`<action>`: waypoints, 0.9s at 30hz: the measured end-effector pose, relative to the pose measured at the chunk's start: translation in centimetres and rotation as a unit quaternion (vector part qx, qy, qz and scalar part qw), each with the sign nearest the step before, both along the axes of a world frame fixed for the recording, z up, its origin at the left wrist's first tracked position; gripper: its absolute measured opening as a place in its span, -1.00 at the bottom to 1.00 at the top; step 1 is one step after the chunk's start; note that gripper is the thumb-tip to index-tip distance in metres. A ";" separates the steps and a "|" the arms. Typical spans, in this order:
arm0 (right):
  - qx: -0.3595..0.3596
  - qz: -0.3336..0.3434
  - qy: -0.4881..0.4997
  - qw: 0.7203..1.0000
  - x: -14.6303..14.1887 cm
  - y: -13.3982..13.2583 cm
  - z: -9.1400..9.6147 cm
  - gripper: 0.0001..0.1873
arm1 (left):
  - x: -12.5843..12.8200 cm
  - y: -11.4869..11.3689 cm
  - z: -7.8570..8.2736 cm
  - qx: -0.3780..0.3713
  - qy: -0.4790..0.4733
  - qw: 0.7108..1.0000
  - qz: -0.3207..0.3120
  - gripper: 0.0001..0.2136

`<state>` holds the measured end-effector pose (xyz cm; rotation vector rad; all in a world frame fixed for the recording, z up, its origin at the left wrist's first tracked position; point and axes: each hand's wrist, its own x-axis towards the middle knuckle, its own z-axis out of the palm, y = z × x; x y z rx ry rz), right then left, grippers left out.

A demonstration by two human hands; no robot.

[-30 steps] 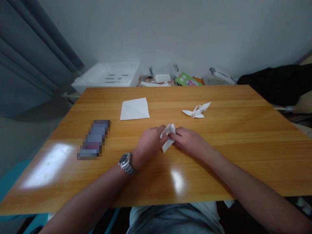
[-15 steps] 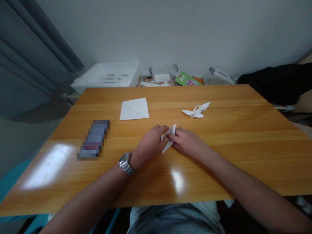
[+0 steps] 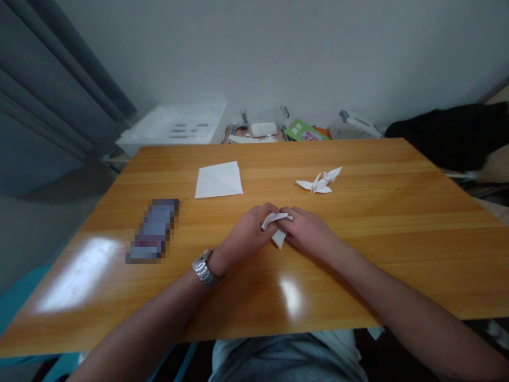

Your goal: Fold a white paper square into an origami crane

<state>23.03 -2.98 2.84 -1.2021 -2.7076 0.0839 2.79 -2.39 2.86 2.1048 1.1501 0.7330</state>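
Observation:
A small folded piece of white paper is between my two hands, just above the middle of the table. My left hand, with a metal watch on its wrist, pinches the paper's left part. From the other side my right hand grips its right edge, fingers bent and partly hidden. Beyond the right hand lies a folded white paper crane with its wings spread. A flat sheet of white paper with a faint crease lies beyond the left hand.
On the left of the wooden table lies a phone, blurred out. Behind the far edge stand a white foam tray and a green booklet. Black cloth hangs at the right.
The folded paper has turned between my fingers: its upper tip, which pointed up, now bends over toward the right hand. Both hands remain in nearly the same place.

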 end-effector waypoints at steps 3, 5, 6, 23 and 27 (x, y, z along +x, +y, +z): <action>0.009 0.016 0.021 1.000 0.4 0.2 -0.2 -0.76 | -0.1 0.0 0.5 -0.061 -0.051 0.997 -0.001 -0.78; 0.023 0.023 0.042 0.999 0.8 0.4 -0.3 -0.73 | -0.3 0.1 0.9 -0.121 -0.106 0.987 -0.017 -0.72; 0.034 0.026 0.050 0.998 1.0 0.4 -0.2 -0.72 | -0.5 0.2 1.0 -0.147 -0.138 0.979 -0.016 -0.68; 0.105 0.079 0.034 0.991 0.9 0.2 0.8 -0.67 | -0.8 1.4 -0.5 -0.265 -0.255 0.929 0.036 -0.66; 0.109 0.085 0.037 0.990 1.0 0.2 0.9 -0.64 | -0.7 1.4 -0.7 -0.304 -0.301 0.902 0.061 -0.67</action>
